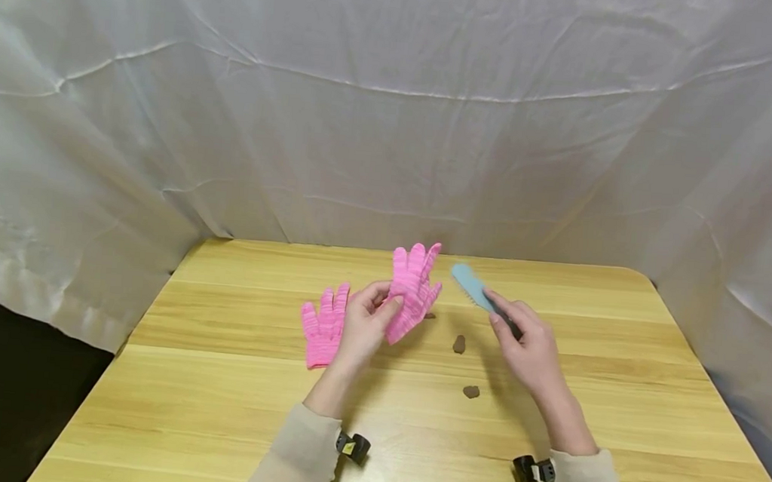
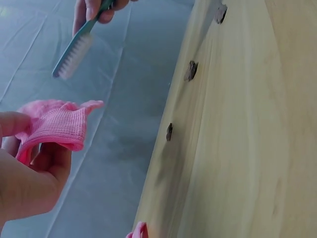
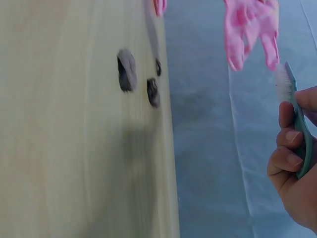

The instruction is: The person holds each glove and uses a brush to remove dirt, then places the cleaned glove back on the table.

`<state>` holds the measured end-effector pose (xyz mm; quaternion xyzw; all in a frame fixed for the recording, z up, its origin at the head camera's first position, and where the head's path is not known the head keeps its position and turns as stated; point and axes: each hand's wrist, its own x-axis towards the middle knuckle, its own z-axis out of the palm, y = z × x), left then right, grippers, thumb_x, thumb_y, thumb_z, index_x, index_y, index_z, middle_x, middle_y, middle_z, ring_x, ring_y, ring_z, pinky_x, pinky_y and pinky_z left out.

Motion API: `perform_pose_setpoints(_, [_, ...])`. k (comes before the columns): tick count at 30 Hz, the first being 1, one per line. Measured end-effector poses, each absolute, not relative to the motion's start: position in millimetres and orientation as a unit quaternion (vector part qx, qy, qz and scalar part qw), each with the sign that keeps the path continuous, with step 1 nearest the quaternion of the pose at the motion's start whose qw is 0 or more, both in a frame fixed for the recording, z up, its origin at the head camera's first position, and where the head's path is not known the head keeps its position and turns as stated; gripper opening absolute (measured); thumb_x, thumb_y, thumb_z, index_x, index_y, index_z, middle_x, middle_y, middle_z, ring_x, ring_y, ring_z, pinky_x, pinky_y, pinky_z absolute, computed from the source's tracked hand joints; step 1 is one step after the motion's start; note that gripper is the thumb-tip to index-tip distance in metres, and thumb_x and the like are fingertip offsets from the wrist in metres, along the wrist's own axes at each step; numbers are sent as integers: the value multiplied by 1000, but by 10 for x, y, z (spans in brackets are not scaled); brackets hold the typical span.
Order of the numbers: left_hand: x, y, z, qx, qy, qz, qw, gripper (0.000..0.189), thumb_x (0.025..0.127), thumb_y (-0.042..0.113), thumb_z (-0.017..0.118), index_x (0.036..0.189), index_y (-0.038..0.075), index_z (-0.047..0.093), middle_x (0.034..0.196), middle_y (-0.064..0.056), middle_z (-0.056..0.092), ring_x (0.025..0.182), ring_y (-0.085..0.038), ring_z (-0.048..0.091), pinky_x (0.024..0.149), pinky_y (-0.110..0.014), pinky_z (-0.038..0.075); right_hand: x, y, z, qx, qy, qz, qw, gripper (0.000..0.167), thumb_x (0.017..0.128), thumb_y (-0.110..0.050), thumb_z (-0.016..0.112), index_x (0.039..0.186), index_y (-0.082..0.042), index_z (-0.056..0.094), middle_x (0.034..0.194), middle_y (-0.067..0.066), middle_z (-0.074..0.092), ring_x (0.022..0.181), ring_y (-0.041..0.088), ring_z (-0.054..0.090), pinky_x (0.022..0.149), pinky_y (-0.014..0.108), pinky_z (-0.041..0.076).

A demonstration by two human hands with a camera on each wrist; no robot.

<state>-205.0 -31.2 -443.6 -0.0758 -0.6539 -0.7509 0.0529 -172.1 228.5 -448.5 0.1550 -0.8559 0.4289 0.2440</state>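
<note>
My left hand (image 1: 367, 321) pinches a pink knitted glove (image 1: 413, 285) near its cuff, thumb in front, and holds it raised above the table with its fingers pointing up. In the left wrist view the cuff opening of this glove (image 2: 54, 126) faces the camera. My right hand (image 1: 531, 343) grips a blue-green brush (image 1: 470, 282) by its handle, the head tilted up toward the glove. Pale bristles (image 3: 283, 83) show in the right wrist view, close by the glove's fingertips. A second pink glove (image 1: 323, 331) lies flat on the table, left of my left hand and partly hidden by it.
Three small brown lumps lie on the wooden table (image 1: 224, 395): one near the middle (image 1: 459, 344), a nearer lump (image 1: 472, 391), and a farther lump (image 1: 430, 315) partly behind the raised glove. A grey curtain (image 1: 393, 151) hangs behind the table.
</note>
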Motion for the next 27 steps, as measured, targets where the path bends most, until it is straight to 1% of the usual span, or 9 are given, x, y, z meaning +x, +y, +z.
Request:
perform_pose_setpoints(5, [-2068, -364, -4443, -116, -686, -713, 85, 19, 96, -4, 67, 114, -6, 72, 122, -18, 66, 110, -19, 64, 98, -26, 56, -1727, 2373, -4455, 139, -855, 433, 248, 39, 100, 1, 64, 137, -10, 69, 91, 6, 65, 65, 10, 45, 51, 17, 37])
perform_pose_setpoints(7, [-2074, -385, -4443, -135, -697, -697, 100, 17, 94, -6, 68, 111, -6, 73, 118, -17, 65, 109, -17, 61, 99, -26, 54, -1730, 2393, -4440, 137, -855, 431, 253, 39, 100, 1, 64, 136, -10, 69, 91, 6, 65, 66, 10, 45, 52, 17, 36])
perform_pose_setpoints(10, [-2079, -407, -4450, -156, -712, -674, 121, 15, 90, -8, 72, 104, -4, 77, 110, -14, 68, 105, -15, 61, 95, -26, 56, -1730, 2412, -4421, 134, -857, 425, 259, 39, 99, 2, 65, 136, -9, 70, 89, 6, 65, 67, 10, 45, 54, 17, 36])
perform_pose_setpoints(12, [-2079, -412, -4454, -159, -734, -644, 147, 14, 87, -7, 77, 99, -1, 80, 104, -11, 72, 98, -16, 61, 87, -26, 56, -1730, 2420, -4415, 132, -859, 421, 261, 39, 99, 2, 65, 135, -9, 70, 89, 5, 65, 67, 9, 45, 54, 17, 37])
perform_pose_setpoints(15, [-2067, -407, -4448, -137, -786, -572, 189, 13, 83, 1, 84, 93, 9, 83, 97, -3, 78, 91, -15, 67, 85, -29, 56, -1729, 2428, -4408, 129, -861, 416, 263, 39, 98, 2, 65, 135, -9, 70, 89, 5, 65, 67, 9, 45, 55, 17, 37])
perform_pose_setpoints(17, [-2053, -401, -4437, -113, -817, -527, 204, 13, 82, 6, 87, 91, 16, 85, 95, 3, 80, 85, -13, 70, 76, -29, 56, -1728, 2432, -4408, 127, -861, 415, 264, 39, 98, 2, 65, 135, -10, 70, 89, 5, 65, 67, 9, 45, 55, 17, 37])
perform_pose_setpoints(19, [-2038, -395, -4422, -95, -832, -508, 203, 13, 82, 9, 87, 91, 19, 85, 95, 5, 80, 84, -12, 74, 76, -28, 59, -1727, 2436, -4410, 126, -862, 414, 265, 39, 98, 2, 65, 135, -10, 70, 89, 5, 65, 67, 9, 45, 55, 18, 37])
perform_pose_setpoints(21, [-2032, -393, -4416, -85, -832, -514, 193, 13, 83, 9, 86, 92, 18, 85, 96, 3, 80, 83, -12, 75, 68, -26, 60, -1728, 2438, -4413, 126, -862, 414, 264, 40, 98, 2, 65, 135, -10, 70, 89, 5, 65, 67, 9, 45, 55, 18, 37])
perform_pose_setpoints(27, [-2044, -390, -4432, -84, -781, -601, 148, 14, 87, 5, 82, 101, 4, 81, 93, -10, 79, 73, -20, 72, 62, -24, 60, -1733, 2425, -4419, 131, -862, 414, 261, 40, 98, 2, 66, 136, -10, 70, 89, 5, 65, 67, 9, 45, 54, 17, 37])
